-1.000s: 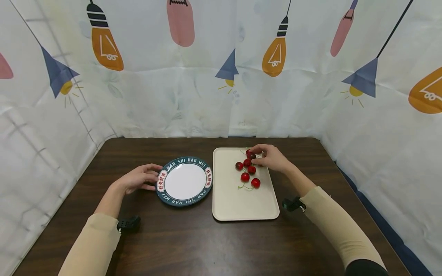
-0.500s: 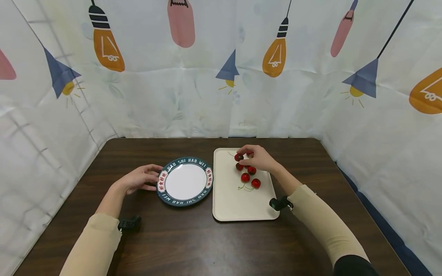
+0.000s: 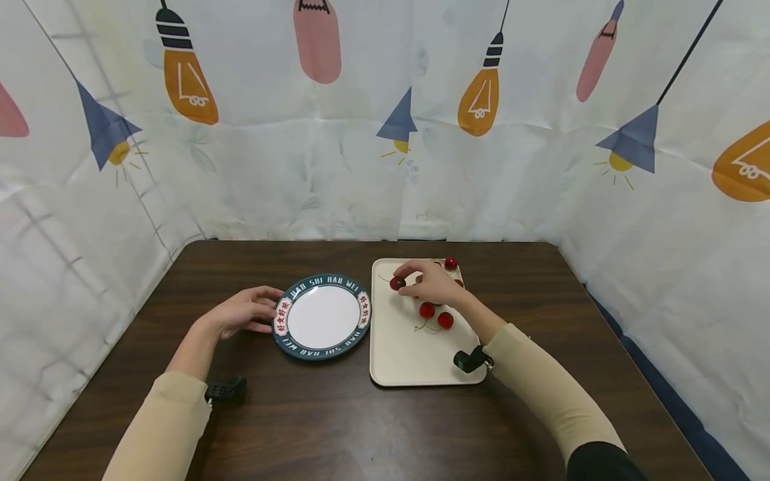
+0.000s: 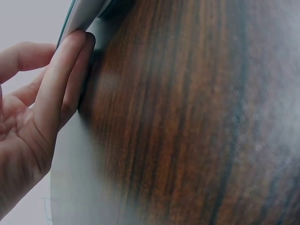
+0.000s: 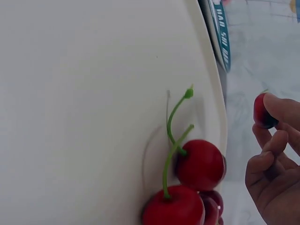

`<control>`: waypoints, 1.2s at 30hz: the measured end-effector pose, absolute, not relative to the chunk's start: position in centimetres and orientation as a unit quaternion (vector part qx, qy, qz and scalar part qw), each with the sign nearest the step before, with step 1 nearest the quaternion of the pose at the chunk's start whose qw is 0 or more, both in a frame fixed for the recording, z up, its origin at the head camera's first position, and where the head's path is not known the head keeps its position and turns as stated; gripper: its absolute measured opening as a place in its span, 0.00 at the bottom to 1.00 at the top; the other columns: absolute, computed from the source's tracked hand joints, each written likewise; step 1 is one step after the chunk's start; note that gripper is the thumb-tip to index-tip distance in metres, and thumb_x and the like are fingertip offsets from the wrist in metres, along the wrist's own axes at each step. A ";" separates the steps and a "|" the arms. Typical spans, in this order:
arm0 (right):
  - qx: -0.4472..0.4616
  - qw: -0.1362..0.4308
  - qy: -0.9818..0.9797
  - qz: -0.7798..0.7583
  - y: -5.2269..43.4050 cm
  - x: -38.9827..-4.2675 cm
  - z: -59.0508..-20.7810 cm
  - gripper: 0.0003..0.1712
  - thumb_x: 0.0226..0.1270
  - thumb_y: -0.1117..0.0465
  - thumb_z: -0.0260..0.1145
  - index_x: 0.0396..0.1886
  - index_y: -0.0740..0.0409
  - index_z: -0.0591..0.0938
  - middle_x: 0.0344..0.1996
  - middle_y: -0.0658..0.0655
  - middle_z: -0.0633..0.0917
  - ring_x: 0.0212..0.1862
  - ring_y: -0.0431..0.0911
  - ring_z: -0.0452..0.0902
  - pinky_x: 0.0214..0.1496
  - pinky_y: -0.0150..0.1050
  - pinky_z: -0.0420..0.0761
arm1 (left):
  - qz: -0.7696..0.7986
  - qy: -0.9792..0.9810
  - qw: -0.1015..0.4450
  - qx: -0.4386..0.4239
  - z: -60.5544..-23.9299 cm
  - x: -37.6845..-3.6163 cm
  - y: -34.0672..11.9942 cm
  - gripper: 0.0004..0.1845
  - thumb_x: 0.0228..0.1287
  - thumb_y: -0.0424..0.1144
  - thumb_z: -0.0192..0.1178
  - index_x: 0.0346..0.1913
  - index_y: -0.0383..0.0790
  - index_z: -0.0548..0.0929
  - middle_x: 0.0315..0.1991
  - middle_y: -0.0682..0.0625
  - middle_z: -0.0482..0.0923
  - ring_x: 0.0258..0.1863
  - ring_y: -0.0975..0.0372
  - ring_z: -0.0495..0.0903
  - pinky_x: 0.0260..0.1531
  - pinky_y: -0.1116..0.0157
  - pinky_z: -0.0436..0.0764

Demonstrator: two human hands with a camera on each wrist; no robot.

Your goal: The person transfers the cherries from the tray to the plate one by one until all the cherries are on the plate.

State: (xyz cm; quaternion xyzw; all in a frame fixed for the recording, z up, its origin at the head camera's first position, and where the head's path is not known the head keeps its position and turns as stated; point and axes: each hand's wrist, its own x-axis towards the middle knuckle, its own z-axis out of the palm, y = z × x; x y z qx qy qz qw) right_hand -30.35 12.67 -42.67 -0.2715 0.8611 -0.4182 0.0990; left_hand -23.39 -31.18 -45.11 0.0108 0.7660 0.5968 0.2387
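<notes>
My right hand [image 3: 434,283] pinches a dark red cherry [image 3: 397,283] between thumb and fingertips, over the upper left part of the cream tray [image 3: 391,354]. In the right wrist view that pinched cherry [image 5: 265,111] shows a short bit of green stem. More cherries lie on the tray, two with green stems [image 3: 445,321] in front of the hand; others are partly hidden behind it. My left hand [image 3: 243,311] touches the left rim of a round plate [image 3: 321,351], white with a teal lettered border. Its fingers [image 4: 61,79] reach the plate edge [image 4: 84,16], loosely extended.
Plate and tray stand side by side on a dark wooden table [image 3: 301,421], almost touching. One cherry [image 3: 450,263] sits at the tray's far right corner. A white curtain [image 3: 337,180] printed with lamps hangs behind the table.
My right hand has moved left across the tray and slightly toward me, carrying the cherry out of the cluster. The left hand and the plate have stayed in place.
</notes>
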 end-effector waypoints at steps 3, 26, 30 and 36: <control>-0.278 0.100 0.860 -0.416 12.0 -30.3 -42.8 0.20 0.64 0.59 0.77 0.55 0.53 0.85 0.48 0.50 0.86 0.55 0.55 0.79 0.57 0.45 0.80 | 0.598 0.765 0.241 0.013 -45.1 -23.4 -31.2 0.33 0.75 0.31 0.57 0.76 0.27 0.56 0.59 0.31 0.73 0.46 0.52 0.82 0.48 0.54 0.86; -0.332 0.129 0.848 -0.393 6.0 -29.7 -43.4 0.20 0.64 0.61 0.76 0.55 0.54 0.86 0.48 0.49 0.85 0.53 0.49 0.77 0.53 0.38 0.79 | 0.608 0.755 0.245 0.021 -45.5 -23.5 -31.5 0.34 0.76 0.31 0.57 0.77 0.28 0.55 0.57 0.33 0.74 0.46 0.52 0.83 0.48 0.53 0.86; -0.330 0.134 0.848 -0.394 5.1 -29.7 -43.6 0.20 0.63 0.61 0.76 0.55 0.54 0.86 0.47 0.49 0.86 0.52 0.50 0.77 0.48 0.36 0.80 | 0.611 0.753 0.243 0.017 -45.5 -23.5 -31.5 0.33 0.76 0.30 0.57 0.77 0.27 0.55 0.56 0.33 0.74 0.45 0.53 0.83 0.48 0.54 0.86; -0.333 0.137 0.848 -0.389 3.9 -29.5 -43.7 0.21 0.64 0.61 0.75 0.57 0.55 0.85 0.50 0.51 0.86 0.50 0.48 0.77 0.44 0.33 0.81 | 0.615 0.750 0.243 0.016 -45.4 -23.4 -31.4 0.32 0.76 0.29 0.55 0.76 0.27 0.55 0.55 0.33 0.73 0.45 0.53 0.83 0.48 0.54 0.86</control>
